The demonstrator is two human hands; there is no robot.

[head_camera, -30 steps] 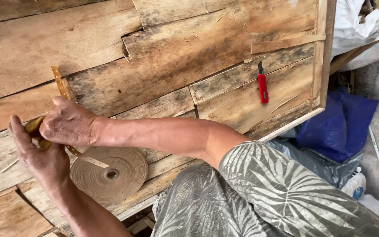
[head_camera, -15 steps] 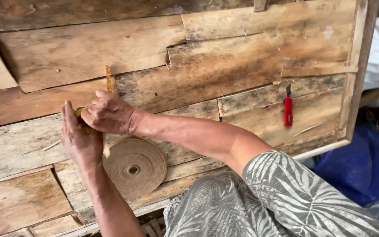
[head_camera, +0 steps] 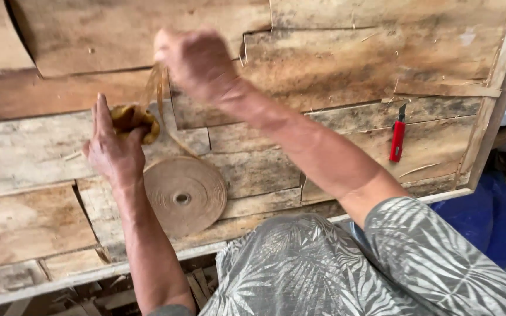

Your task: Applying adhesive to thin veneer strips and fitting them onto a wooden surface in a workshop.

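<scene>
Hands both grasping: left hand (head_camera: 114,153) clenched on a yellowish wad (head_camera: 134,119), right hand (head_camera: 194,61) raised, pulling thin brown tape strip (head_camera: 158,88) from the flat paper-tape roll (head_camera: 184,196)

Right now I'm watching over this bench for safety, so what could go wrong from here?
The right hand is blurred, pulling the brown tape strip upward; it could tear or twist. The tape roll lies flat and loose on the veneer sheets, so the pull might drag it. The left hand presses a yellow pad close to the taut strip and could catch it. The red utility knife lies unguarded near the forearm.
</scene>
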